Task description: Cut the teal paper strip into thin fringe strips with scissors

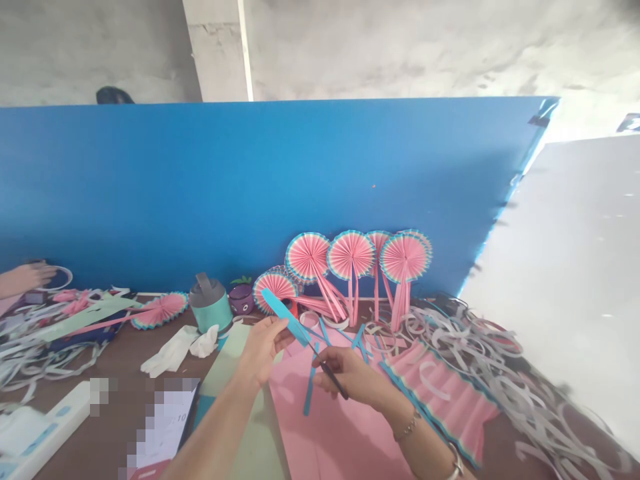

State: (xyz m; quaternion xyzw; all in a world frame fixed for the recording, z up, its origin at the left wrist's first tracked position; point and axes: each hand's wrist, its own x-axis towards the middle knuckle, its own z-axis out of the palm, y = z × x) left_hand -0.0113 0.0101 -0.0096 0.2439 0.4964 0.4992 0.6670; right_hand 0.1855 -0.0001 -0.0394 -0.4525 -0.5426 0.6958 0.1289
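Observation:
My left hand (267, 343) pinches a folded strip of bright blue paper (280, 310), held up at a slant above the table. In my right hand (350, 377) is a slim dark tool (334, 381) that looks like a craft knife. Its thin tip points up and left at the lower end of the blue paper; whether it touches cannot be made out. Beneath both hands lie pink paper sheets (340, 433), with narrow blue strips (311, 387) scattered on them. A pleated pink paper piece with blue edging (440, 400) lies right of my right hand.
Round pink paper fans (353, 257) lean against the blue partition (250, 187). Curled white paper offcuts (475, 360) heap at right. Leftward are a teal cup (211, 312), a purple pot (241, 300), crumpled tissue (173, 350), a phone and a power strip (55, 427). Another person's hand (33, 279) shows far left.

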